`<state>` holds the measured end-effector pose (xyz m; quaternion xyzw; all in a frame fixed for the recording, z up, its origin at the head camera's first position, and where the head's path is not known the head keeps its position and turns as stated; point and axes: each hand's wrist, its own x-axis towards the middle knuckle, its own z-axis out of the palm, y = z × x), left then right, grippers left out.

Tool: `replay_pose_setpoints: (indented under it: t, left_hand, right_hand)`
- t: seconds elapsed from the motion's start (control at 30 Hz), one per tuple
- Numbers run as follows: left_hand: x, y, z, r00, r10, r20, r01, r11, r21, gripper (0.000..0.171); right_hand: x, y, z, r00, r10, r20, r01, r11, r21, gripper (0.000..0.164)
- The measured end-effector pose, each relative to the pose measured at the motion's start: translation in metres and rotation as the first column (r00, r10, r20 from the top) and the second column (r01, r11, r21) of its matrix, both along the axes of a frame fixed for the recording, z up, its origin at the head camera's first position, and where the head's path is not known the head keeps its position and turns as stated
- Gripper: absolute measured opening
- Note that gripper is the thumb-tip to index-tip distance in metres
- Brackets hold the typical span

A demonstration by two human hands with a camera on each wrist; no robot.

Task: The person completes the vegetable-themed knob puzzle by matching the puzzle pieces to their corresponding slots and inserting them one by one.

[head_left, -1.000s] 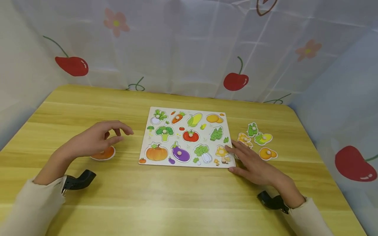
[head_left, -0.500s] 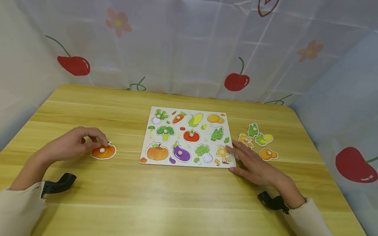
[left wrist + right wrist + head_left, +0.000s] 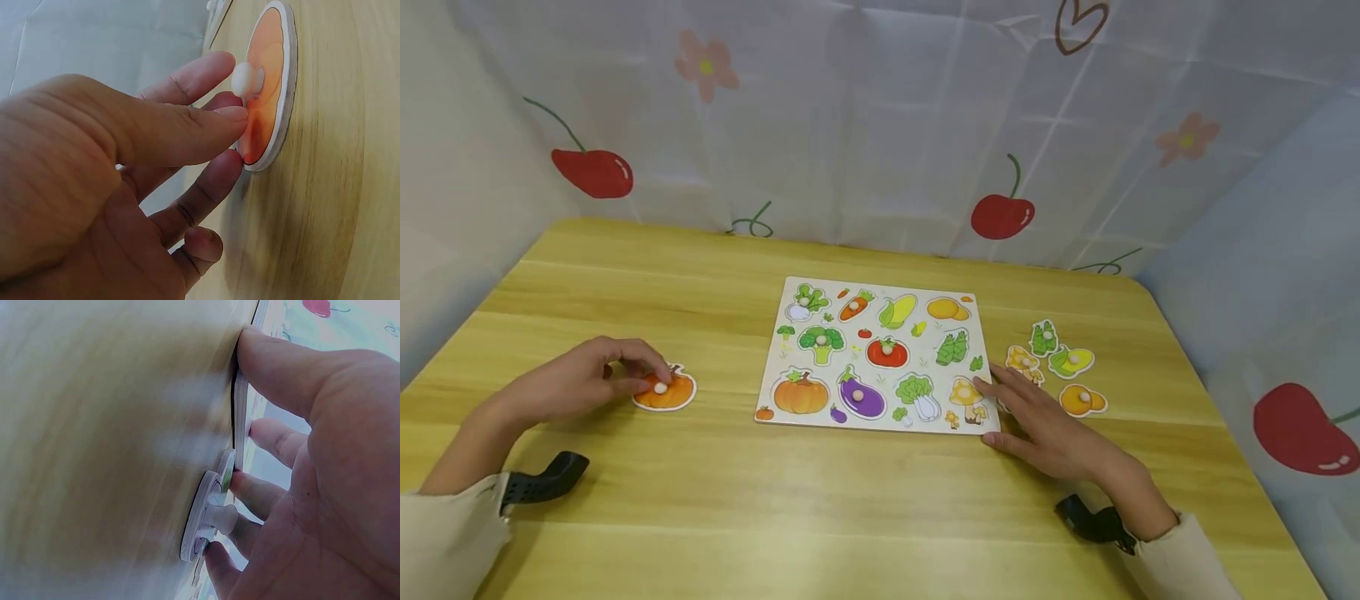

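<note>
On the left of the table lies a pumpkin puzzle piece with a round white knob. My left hand is over it, bent fingertips at its face. In the left wrist view the thumb and index finger stand either side of the knob, apart from each other. A wooden vegetable puzzle board lies in the middle. My right hand rests at its lower right corner, fingers spread, thumb at the near edge and a fingertip on the mushroom picture. Another knobbed piece lies by its fingers, mostly hidden in the head view.
Right of the board lie loose knobbed pieces: a green bamboo-shoot-like piece, a corn piece, a mushroom piece and a round orange piece. Carrot, tomato, broccoli and eggplant pieces sit in the board. A printed curtain stands behind the table.
My left hand has moved left and down from beside the board to the pumpkin piece, its fingers closing in around the knob. The right hand keeps its place on the board.
</note>
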<state>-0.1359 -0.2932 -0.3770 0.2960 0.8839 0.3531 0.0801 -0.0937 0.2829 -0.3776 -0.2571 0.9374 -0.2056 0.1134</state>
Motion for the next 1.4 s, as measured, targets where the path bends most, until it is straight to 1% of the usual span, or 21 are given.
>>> replay_pose_setpoints:
  t: [0.17,0.37,0.43,0.53,0.67,0.93,1.0,1.17,1.23,1.4]
  left_hand:
    - [0.003,-0.002,-0.003,1.000,0.003,0.004,-0.003,1.000,-0.004,0.031]
    - [0.002,-0.002,-0.003,0.999,-0.034,-0.012,0.034,0.999,0.021,0.032]
    - [0.001,-0.002,-0.002,0.999,-0.035,-0.013,0.036,0.999,0.024,0.031]
    - [0.001,-0.001,-0.002,0.999,-0.037,0.001,0.037,0.999,0.027,0.028]
    - [0.001,0.000,-0.002,0.999,-0.024,0.028,0.022,0.999,0.043,0.024]
    - [-0.001,0.002,-0.004,0.995,-0.018,0.099,0.012,0.998,0.060,0.025]
    - [-0.001,0.002,-0.004,0.995,-0.025,0.098,0.019,0.998,0.061,0.025]
    - [-0.004,0.005,-0.003,0.996,-0.073,0.055,0.070,0.996,0.059,0.030]
    - [-0.005,0.007,-0.002,0.995,-0.084,0.047,0.082,0.995,0.053,0.032]
    - [-0.009,0.015,-0.001,0.996,-0.081,0.040,0.080,0.996,0.035,0.030]
  right_hand:
    - [0.000,-0.001,-0.001,1.000,0.006,-0.005,-0.006,1.000,0.004,0.067]
    - [0.001,0.000,-0.001,1.000,0.001,-0.004,-0.001,1.000,0.001,0.067]
    - [0.001,0.000,-0.001,1.000,0.002,-0.011,-0.002,1.000,0.003,0.066]
    - [0.002,0.001,-0.002,1.000,0.009,-0.022,-0.009,1.000,0.002,0.067]
    - [0.001,0.001,-0.003,0.999,0.013,-0.029,-0.013,1.000,0.006,0.067]
    - [0.000,0.001,-0.003,1.000,0.009,-0.023,-0.009,1.000,0.014,0.069]
    - [0.000,0.000,-0.002,1.000,0.009,-0.021,-0.009,1.000,0.013,0.069]
    - [0.000,0.000,-0.001,1.000,0.002,-0.011,-0.002,1.000,0.013,0.069]
    - [0.000,0.000,-0.001,1.000,0.000,-0.008,0.000,1.000,0.015,0.069]
    - [0.000,0.000,-0.001,1.000,0.001,-0.005,-0.001,1.000,0.015,0.069]
